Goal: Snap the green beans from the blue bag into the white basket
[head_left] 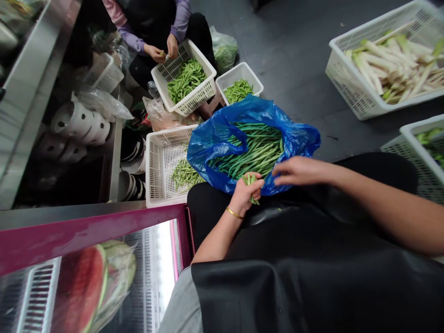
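Observation:
My left hand (243,193), with a gold bangle at the wrist, is closed around a small bunch of short green bean pieces (249,179) that stick out above and below the fist. A blue plastic bag (211,138) lies open just beyond my hands. Inside it is a heap of long green beans (258,148). Over the bag's near right edge is my right hand (294,170), slightly blurred, its fingers stretched out and nothing visible in them. To the left, a white basket (161,159) contains broken bean pieces (187,175).
Across from me a person's hands (163,51) work over a white basket (189,104) of green pods. A smaller basket (255,76) stands beside it. At right is a crate (350,90) of pale stalks. A glass-fronted case with cut watermelon (85,286) is at lower left.

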`<state>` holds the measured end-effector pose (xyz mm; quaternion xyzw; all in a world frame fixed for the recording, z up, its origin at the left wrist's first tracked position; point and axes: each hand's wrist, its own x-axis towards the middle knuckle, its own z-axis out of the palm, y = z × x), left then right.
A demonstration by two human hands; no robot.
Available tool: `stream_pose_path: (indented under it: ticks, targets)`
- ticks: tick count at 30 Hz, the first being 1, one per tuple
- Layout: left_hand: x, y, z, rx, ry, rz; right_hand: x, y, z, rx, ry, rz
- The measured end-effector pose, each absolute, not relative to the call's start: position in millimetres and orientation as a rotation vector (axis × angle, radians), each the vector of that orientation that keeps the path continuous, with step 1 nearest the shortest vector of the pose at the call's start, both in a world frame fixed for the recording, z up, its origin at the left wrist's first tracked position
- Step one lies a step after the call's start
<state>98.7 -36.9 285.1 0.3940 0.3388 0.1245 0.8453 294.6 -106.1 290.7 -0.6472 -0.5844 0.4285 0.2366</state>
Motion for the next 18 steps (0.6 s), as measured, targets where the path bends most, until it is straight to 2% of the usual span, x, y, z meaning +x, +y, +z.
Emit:
stream_pose_path:
  ticks: [1,3,6,9,13,18]
  targets:
    - [98.7,-34.8,286.0,0.833,0.709,0.241,304.4,-93.2,287.9,-1.96,-1.626,0.85]
    - [98.7,-33.3,287.8,0.85,0.707,0.201,318.6,-65.4,281.5,-2.11,-1.584,0.569]
    - [97.4,-34.0,287.6,0.833,0.727,0.159,323.9,-37.1,283.1,-2.098,-1.601,0.454]
    - [96.7,-32.6,283.7,0.735,0.727,0.153,311.3,-43.7,308.6,-1.994,-1.622,0.33]
    - [102.1,-29.5,282.2,0.601,0.665,0.307,274.4,-92.2,342.3,-1.751,-1.566,0.399]
    - [104.2,-27.8,285.9,0.468,0.698,0.553,239.2,-135.4,312.9,-1.64,-1.215,0.814]
